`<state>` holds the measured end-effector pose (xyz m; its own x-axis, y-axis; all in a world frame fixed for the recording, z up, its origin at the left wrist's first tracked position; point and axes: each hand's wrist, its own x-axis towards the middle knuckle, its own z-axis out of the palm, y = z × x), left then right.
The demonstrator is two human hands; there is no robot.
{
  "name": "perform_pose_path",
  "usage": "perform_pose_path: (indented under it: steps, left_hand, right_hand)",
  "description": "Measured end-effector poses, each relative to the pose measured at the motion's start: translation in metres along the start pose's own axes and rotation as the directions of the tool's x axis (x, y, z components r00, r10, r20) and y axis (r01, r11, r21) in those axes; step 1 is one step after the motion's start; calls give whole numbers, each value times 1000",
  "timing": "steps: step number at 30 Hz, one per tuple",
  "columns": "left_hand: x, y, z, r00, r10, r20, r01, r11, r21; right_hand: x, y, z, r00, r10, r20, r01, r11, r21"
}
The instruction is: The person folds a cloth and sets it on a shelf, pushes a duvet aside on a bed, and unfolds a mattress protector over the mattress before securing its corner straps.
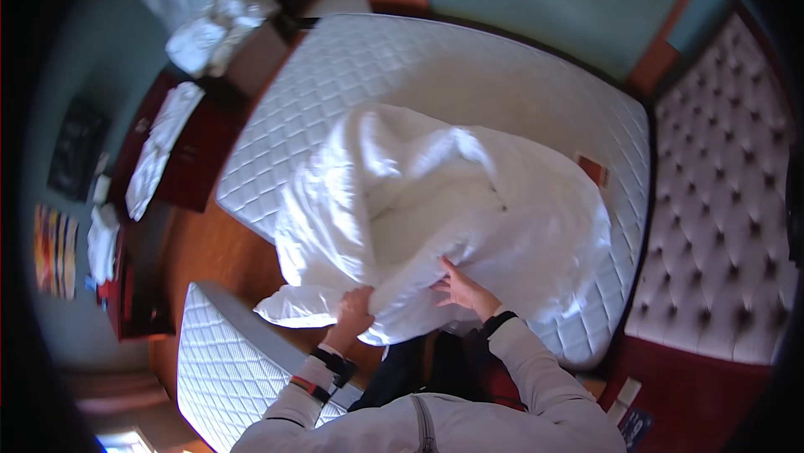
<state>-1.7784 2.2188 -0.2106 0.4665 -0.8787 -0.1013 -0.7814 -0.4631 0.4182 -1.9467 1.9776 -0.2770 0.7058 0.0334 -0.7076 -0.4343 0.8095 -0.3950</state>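
Observation:
A bulky white duvet (pixel 536 227) lies in a loose heap on the bare quilted mattress (pixel 301 110), its near edge hanging over the side toward my body. My left hand (pixel 355 312) is closed on that near edge, with a corner of the fabric sticking out to its left. To the right, my right hand (pixel 466 289) rests against the duvet with its fingers apart and the thumb side up. Folds rise in the middle of the heap around a sunken hollow.
A tufted headboard (pixel 716 202) stands at the right. Another mattress (pixel 218 369) is at the lower left, beyond a strip of wooden floor (pixel 222 256). White linens (pixel 163 147) lie on dark red furniture at the left. A small reddish card (pixel 593 170) lies by the duvet.

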Motion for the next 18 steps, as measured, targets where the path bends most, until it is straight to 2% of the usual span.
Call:
perform_pose_path:
  steps: [3, 4, 5, 7, 10, 13, 14, 17, 18]
  left_hand:
    - [-43, 37, -24, 994, -49, 95, 55, 997, -60]
    - [-58, 44, -22, 1000, 7, 21, -4, 993, -122]
    - [-73, 54, -20, 999, -35, -18, 32, 989, -145]
    - [-100, 75, -14, 990, -50, -131, 31, 990, -138]
    - [-110, 90, -32, 989, -117, -85, 97, 973, -210]
    - [-129, 85, -36, 982, -174, -77, 152, 959, -240]
    - [-147, 75, -32, 980, -179, -84, 154, 956, -250]
    - [-183, 51, -9, 973, -203, -111, 174, 957, -231]
    - [-195, 39, 3, 972, -189, -140, 157, 965, -208]
  right_hand:
    - [14, -14, 42, 984, 101, 144, -120, 984, 134]
    - [13, -16, 61, 983, 35, 181, -52, 994, 91]
    - [12, -18, 80, 987, -28, 158, 22, 999, 43]
    - [29, -10, 100, 992, 18, 123, -13, 999, -41]
    - [21, -15, 155, 999, 10, -35, -18, 967, -253]
    - [43, 10, 185, 997, -79, 6, 77, 947, -311]
    - [49, 28, 203, 988, -154, -12, 140, 926, -349]
    - [55, 59, 252, 976, -186, 110, 216, 857, -468]
    - [39, 68, 277, 978, -149, 149, 204, 849, -487]
